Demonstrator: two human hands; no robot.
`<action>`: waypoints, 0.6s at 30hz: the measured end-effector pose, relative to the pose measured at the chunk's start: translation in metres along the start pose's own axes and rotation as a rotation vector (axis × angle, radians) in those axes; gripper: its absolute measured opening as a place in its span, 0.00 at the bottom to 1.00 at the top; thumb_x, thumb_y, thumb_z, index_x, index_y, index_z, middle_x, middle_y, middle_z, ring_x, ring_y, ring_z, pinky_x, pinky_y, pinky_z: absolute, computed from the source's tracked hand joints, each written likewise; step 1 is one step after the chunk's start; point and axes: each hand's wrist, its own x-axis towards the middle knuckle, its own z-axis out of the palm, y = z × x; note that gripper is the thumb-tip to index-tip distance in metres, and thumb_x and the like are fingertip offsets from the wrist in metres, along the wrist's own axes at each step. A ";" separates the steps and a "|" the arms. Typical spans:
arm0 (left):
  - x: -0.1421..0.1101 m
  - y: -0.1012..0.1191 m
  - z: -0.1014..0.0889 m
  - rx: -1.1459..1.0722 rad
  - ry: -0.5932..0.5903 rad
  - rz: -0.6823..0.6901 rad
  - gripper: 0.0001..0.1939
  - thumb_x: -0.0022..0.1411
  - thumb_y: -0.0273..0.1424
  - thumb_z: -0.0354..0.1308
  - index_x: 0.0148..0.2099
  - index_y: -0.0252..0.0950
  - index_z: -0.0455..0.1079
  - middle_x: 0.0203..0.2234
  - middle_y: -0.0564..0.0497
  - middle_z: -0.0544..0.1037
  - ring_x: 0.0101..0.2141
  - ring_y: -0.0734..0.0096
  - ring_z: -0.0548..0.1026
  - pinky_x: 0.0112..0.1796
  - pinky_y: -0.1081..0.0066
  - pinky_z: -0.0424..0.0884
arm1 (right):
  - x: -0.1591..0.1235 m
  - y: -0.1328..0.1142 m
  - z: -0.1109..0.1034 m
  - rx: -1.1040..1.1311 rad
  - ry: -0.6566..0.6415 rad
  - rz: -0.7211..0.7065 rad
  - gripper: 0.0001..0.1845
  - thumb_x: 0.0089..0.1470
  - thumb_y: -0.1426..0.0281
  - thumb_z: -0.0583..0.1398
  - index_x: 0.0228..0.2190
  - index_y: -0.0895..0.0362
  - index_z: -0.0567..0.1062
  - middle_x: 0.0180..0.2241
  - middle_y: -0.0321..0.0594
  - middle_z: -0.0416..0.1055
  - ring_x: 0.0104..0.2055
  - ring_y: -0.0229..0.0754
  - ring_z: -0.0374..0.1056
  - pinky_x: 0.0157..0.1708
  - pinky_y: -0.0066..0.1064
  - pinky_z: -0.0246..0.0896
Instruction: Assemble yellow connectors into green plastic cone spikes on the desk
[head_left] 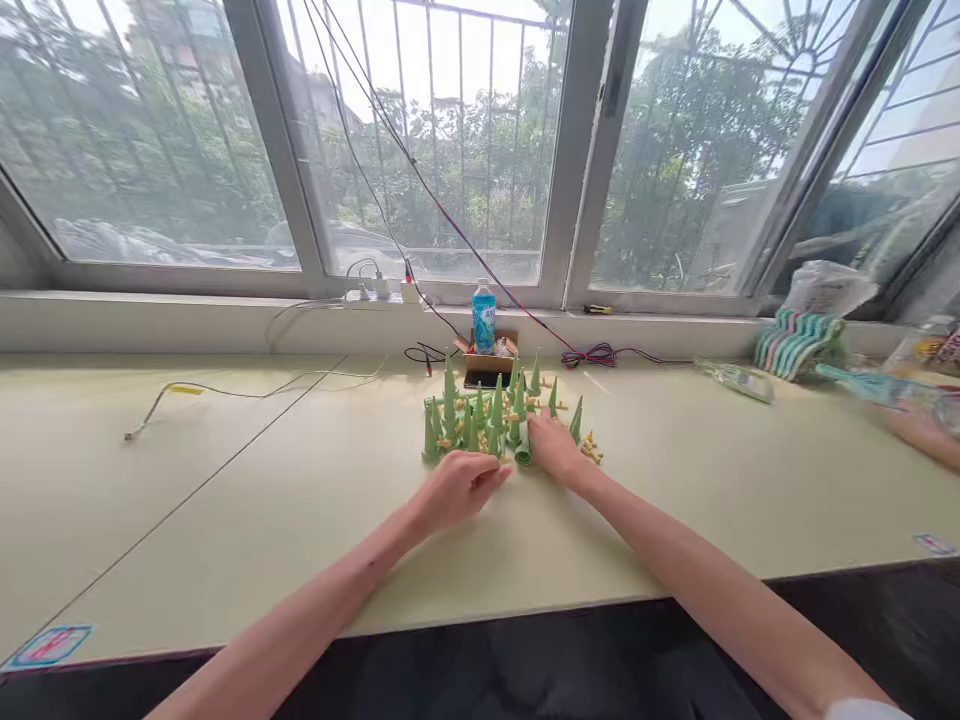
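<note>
Several pointed green cones [496, 410] stand close together on the table, with small tan pieces among them. My left hand [461, 485] rests at their near edge, fingers curled and pinched; a small tan piece [505, 460] shows by the fingertips, and what they hold is unclear. One green cone [523, 455] lies on its side, its round end toward me, between my hands. My right hand [553, 445] reaches in at the right of the group, its fingers bent beside that cone; their tips are partly hidden. A small heap of tan pieces [591, 448] lies to its right.
Behind the cones, a blue bottle [484, 318] stands in a small cardboard box [480, 362]. Cables [600, 354] run along the back. Pastel hangers [799, 342] are stacked at right, where another person's hand [922, 430] appears beside a blurred light-blue object [870, 385].
</note>
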 end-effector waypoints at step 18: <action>0.002 0.001 -0.001 0.010 0.310 -0.269 0.18 0.68 0.37 0.51 0.26 0.37 0.57 0.15 0.60 0.57 0.18 0.78 0.53 0.23 0.76 0.53 | -0.030 0.002 0.011 0.074 0.133 -0.035 0.21 0.50 0.92 0.50 0.42 0.63 0.67 0.41 0.50 0.68 0.31 0.41 0.69 0.27 0.29 0.55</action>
